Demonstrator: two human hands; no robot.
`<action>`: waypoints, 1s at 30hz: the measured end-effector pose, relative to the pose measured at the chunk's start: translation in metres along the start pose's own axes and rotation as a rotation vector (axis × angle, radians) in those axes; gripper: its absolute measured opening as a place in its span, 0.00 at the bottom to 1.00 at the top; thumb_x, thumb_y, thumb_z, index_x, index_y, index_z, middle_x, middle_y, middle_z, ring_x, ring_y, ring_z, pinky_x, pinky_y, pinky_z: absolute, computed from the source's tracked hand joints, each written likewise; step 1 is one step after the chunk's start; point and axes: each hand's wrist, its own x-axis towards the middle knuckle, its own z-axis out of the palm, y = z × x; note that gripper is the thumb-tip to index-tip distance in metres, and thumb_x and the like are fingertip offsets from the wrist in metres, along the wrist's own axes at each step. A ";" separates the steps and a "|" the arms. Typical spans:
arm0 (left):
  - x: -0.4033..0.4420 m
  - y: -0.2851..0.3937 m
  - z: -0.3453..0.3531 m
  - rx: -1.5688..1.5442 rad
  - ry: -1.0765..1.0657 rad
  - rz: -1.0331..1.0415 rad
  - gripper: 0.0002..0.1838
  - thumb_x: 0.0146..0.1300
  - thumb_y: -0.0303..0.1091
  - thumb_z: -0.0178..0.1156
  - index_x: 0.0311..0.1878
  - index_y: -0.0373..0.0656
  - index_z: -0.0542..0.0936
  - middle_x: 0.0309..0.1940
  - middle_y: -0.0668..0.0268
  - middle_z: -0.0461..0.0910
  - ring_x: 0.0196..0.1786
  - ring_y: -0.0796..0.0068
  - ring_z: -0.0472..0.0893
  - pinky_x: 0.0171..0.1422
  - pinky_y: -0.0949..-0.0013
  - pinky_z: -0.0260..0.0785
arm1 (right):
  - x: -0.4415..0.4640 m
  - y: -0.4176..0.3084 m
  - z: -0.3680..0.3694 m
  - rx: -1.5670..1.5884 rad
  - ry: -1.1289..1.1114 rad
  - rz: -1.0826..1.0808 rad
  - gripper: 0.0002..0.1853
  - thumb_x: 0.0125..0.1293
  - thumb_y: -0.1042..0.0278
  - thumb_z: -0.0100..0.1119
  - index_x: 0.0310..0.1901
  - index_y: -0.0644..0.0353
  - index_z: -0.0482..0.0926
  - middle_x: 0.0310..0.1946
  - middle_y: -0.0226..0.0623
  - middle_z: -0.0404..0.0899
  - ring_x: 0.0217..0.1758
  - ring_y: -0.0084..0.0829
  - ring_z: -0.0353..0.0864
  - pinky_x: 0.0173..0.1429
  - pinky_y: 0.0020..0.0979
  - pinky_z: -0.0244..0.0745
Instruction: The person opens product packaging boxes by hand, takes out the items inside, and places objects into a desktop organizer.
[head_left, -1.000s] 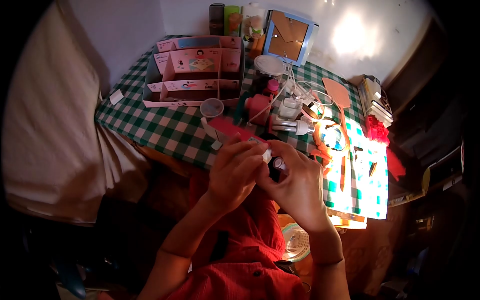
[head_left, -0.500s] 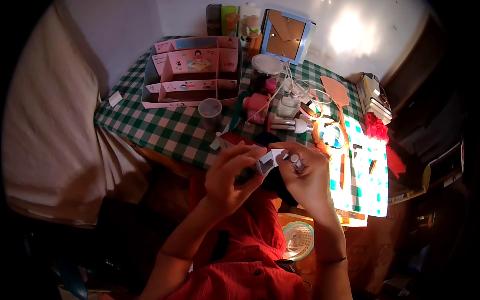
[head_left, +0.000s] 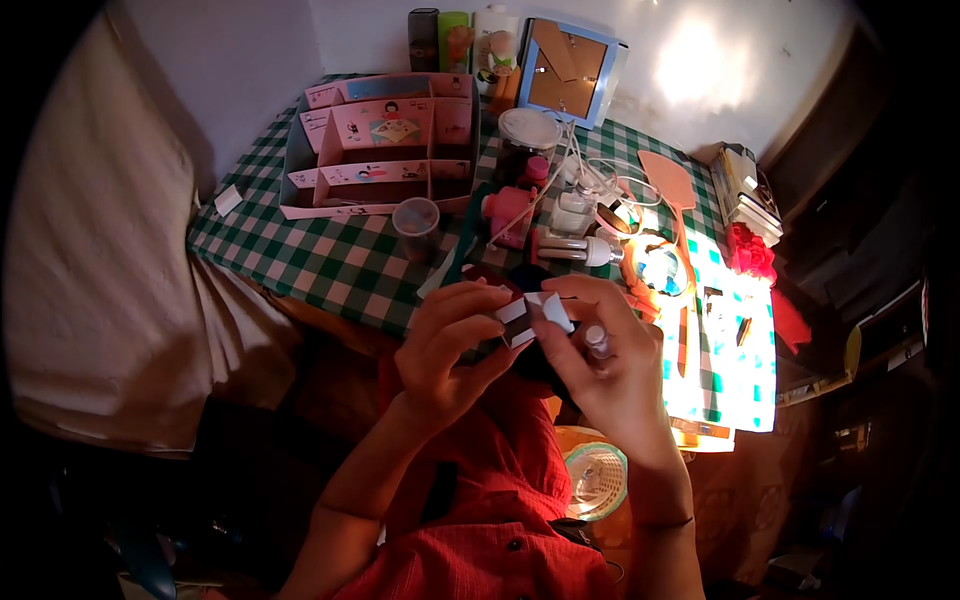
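Observation:
My left hand grips a small cardboard box between thumb and fingers, its open end facing up toward me. A white end flap stands out from the box, and the thumb and forefinger of my right hand are on it. Tucked in the curled fingers of that same right hand is a small whitish cylinder, seemingly a little bottle, with only its end showing. Both hands meet just past the near edge of the table, above my lap.
On the checked tablecloth stand a pink compartment organizer, a plastic cup, a pink bottle, a light bulb, white cables, a fly swatter and a blue picture frame. Below is a basket.
The box has tilted and shifted slightly left. My right thumb has moved onto the white flap, which now shows broader. More of the little bottle's side is visible.

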 end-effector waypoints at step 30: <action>0.002 0.002 -0.001 0.110 0.079 -0.128 0.25 0.45 0.20 0.71 0.50 0.38 0.79 0.49 0.58 0.81 0.52 0.60 0.81 0.53 0.65 0.75 | -0.002 0.023 -0.006 -0.205 -0.054 -0.324 0.16 0.50 0.83 0.62 0.41 0.54 0.84 0.57 0.40 0.71 0.23 0.23 0.75 0.26 0.26 0.72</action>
